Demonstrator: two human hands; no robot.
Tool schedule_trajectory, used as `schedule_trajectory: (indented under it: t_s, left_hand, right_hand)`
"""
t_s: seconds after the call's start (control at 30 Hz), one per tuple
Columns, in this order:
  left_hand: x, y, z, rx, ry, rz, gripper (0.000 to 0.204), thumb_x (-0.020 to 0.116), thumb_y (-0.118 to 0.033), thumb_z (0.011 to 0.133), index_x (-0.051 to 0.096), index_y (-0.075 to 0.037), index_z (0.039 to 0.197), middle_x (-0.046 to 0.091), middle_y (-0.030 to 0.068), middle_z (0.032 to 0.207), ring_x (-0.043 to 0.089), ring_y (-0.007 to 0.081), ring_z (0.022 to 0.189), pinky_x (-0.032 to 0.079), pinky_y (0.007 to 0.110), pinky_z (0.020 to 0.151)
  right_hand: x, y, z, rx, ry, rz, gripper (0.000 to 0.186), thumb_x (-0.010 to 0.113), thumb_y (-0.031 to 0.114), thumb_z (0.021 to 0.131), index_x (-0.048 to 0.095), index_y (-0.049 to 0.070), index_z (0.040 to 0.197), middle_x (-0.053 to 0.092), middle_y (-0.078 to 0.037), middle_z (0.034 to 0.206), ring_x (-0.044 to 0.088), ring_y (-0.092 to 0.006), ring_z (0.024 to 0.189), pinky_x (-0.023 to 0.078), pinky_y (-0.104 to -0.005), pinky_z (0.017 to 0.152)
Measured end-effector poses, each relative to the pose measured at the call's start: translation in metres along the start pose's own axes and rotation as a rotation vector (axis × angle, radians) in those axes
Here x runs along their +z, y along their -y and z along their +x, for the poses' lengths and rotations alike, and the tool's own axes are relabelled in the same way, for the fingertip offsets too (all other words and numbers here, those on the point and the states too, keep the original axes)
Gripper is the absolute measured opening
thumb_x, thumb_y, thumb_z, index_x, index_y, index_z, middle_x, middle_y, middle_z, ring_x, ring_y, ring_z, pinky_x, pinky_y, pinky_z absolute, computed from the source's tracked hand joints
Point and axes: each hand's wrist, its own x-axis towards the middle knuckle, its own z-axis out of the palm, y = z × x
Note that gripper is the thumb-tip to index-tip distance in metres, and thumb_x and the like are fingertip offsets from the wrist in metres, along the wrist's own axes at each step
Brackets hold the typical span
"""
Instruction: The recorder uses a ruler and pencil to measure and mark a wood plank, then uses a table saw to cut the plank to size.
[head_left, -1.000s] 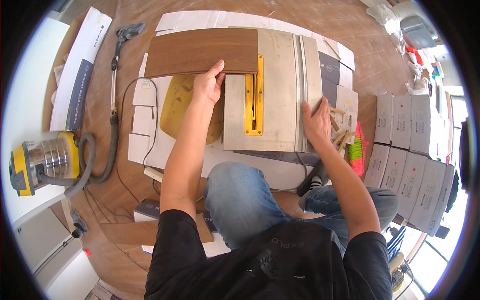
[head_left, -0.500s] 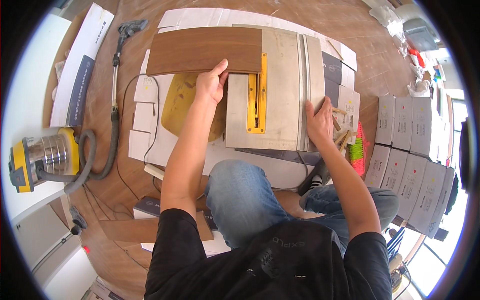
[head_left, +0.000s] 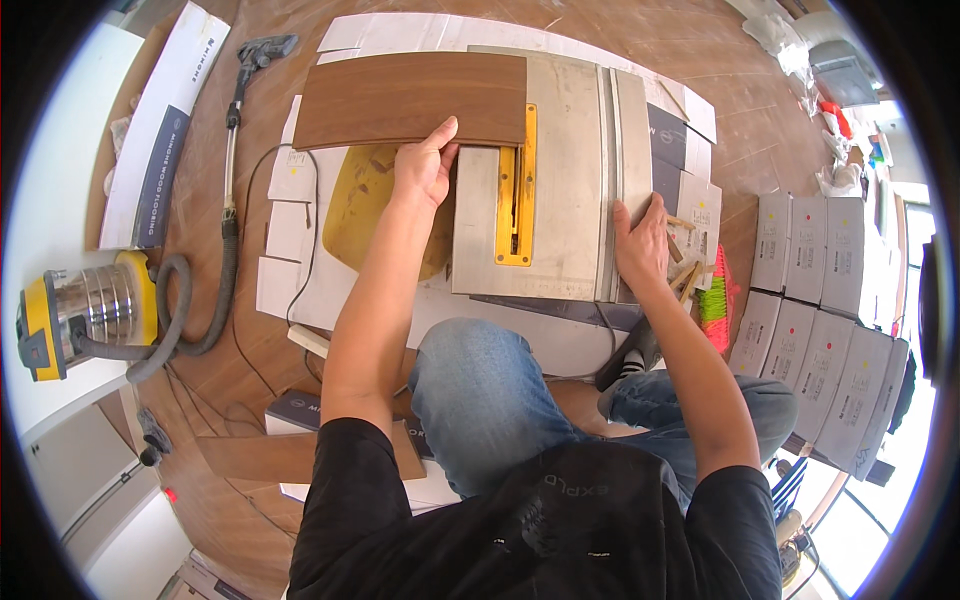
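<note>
So the brown plank (head_left: 410, 100) sits across the table (head_left: 560, 200) up by its far left corner, with most of its length hanging out past the left edge. Its right end covers part of the yellow insert (head_left: 506, 205). The left grip (head_left: 427, 170) is pinched on the plank's near long edge, thumb on top, the other fingers mostly hidden behind it. The right grip (head_left: 642, 240) is spread loose over the table's right edge, thumb apart from the fingers, no plank in it.

Just beyond that right edge there are some wood offcuts (head_left: 688, 285) and a pink and green bristly thing (head_left: 712, 310). Off the left edge there's a dirty yellow panel (head_left: 350, 220), and white cardboard (head_left: 400, 30) is spread around it all. Well apart: a yellow and silver vacuum (head_left: 95, 315) left, stacked grey boxes (head_left: 820, 330) right.
</note>
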Motion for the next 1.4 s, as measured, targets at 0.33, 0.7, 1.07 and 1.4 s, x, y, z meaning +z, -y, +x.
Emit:
schedule_trajectory:
  t_s: [0.33, 0.7, 1.07, 1.4]
  left_hand:
    - [0.007, -0.005, 0.006, -0.01, -0.005, -0.009, 0.037, 0.08, -0.006, 0.092, 0.063, -0.006, 0.125, 0.066, 0.0056, 0.122, 0.063, 0.0173, 0.112, 0.055, 0.03, 0.096]
    - [0.007, -0.006, 0.001, -0.006, -0.006, 0.014, 0.036, 0.081, -0.006, 0.092, 0.065, -0.005, 0.124, 0.068, 0.0047, 0.119, 0.066, 0.0167, 0.107, 0.055, 0.03, 0.093]
    - [0.008, -0.003, -0.004, 0.031, -0.015, -0.027, 0.031, 0.08, -0.002, 0.091, 0.068, 0.0, 0.12, 0.07, 0.0091, 0.117, 0.068, 0.0191, 0.104, 0.059, 0.031, 0.087]
    - [-0.001, -0.001, -0.002, 0.014, -0.001, 0.008, 0.036, 0.081, -0.005, 0.091, 0.064, -0.002, 0.123, 0.068, 0.0071, 0.119, 0.067, 0.0183, 0.106, 0.057, 0.029, 0.093]
  right_hand:
    - [0.003, -0.003, -0.001, -0.019, -0.011, -0.004, 0.082, 0.057, 0.051, 0.101, 0.031, -0.009, 0.152, 0.049, -0.033, 0.143, 0.05, -0.049, 0.133, 0.043, -0.0505, 0.111]
    - [0.001, -0.001, -0.001, -0.041, -0.03, -0.012, 0.081, 0.058, 0.048, 0.102, 0.031, -0.009, 0.151, 0.05, -0.035, 0.141, 0.051, -0.0502, 0.131, 0.043, -0.0516, 0.11]
    - [0.001, -0.002, 0.001, -0.01, -0.004, -0.001, 0.081, 0.058, 0.05, 0.101, 0.031, -0.007, 0.152, 0.05, -0.033, 0.142, 0.05, -0.0485, 0.133, 0.043, -0.0511, 0.111]
    - [-0.001, 0.003, -0.001, 0.023, 0.017, -0.007, 0.083, 0.058, 0.049, 0.101, 0.03, -0.008, 0.154, 0.049, -0.032, 0.144, 0.049, -0.0478, 0.136, 0.042, -0.0503, 0.112]
